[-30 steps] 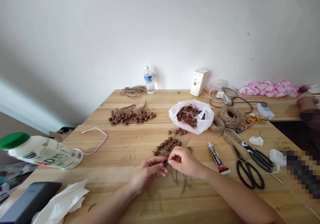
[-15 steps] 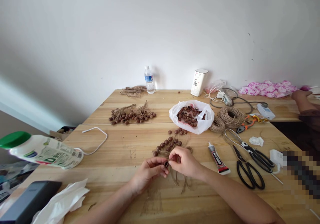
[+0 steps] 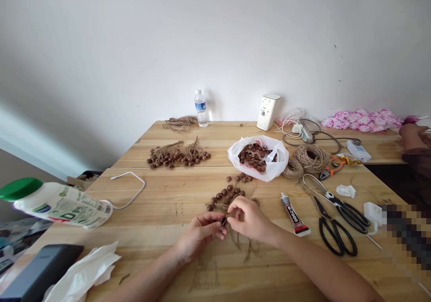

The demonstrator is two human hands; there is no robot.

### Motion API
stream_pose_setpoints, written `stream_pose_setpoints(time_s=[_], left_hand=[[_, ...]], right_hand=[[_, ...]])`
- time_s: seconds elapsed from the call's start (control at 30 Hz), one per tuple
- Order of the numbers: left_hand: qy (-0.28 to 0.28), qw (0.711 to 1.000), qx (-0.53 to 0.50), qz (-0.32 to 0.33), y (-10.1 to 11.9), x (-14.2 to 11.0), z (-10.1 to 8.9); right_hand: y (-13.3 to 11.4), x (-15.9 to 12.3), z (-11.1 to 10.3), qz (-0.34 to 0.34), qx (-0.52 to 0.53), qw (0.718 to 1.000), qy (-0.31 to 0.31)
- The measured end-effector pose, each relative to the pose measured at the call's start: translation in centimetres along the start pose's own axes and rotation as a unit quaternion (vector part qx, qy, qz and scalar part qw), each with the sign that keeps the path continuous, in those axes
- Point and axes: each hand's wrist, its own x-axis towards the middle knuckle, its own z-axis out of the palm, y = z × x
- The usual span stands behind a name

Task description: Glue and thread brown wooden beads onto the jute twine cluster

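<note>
Left hand [image 3: 198,232] had a brown shell [image 3: 224,221] pinched between thumb and fingers, low over the near part of the counter [image 3: 161,257], dark hollow showing. Right hand [image 3: 249,219] was right beside it, thumb and forefinger curled in close at the shell; too small to tell if they were gripping a strand. Just beyond the hands: loose group of shells on strings [image 3: 225,195], lying on the counter, string ends trailing below the right hand.

Behind that, open plastic bag [image 3: 278,160] with more shells in it. Small twine ball [image 3: 292,168] touching the bag, bigger twine ball [image 3: 311,157] next to it. Pliers [image 3: 332,170] near the bigger ball.

Right of the right hand: glue tube [image 3: 293,214], cap end pointing away, then black-handled scissors [image 3: 337,237] and a second pair [image 3: 350,213] beyond them. Back left: tied shell bunches [image 3: 178,155] piled up, cut cords [image 3: 180,123] further back, water bottle [image 3: 201,111] upright near the cords. Green-capped jar [image 3: 67,203] lay tipped over at far left.
</note>
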Motion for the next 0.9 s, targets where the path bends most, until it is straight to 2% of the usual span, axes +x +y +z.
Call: stream_pose_setpoints(time_s=[0.23, 0.53, 0.9], left_hand=[[-0.012, 1.0, 0.015, 0.015, -0.57, 0.19, -0.43], [-0.027, 0.998, 0.053, 0.027, -0.82, 0.16, -0.61], [-0.024, 0.998, 0.053, 0.018, -0.69, 0.1, -0.46]], right_hand=[[-0.71, -0.4, 0.2, 0.022, -0.045, 0.999, 0.001], [-0.73, -0.62, 0.51, 0.02, -0.072, 0.997, 0.009], [-0.91, -0.75, 0.86, 0.001, -0.102, 0.994, 0.023]])
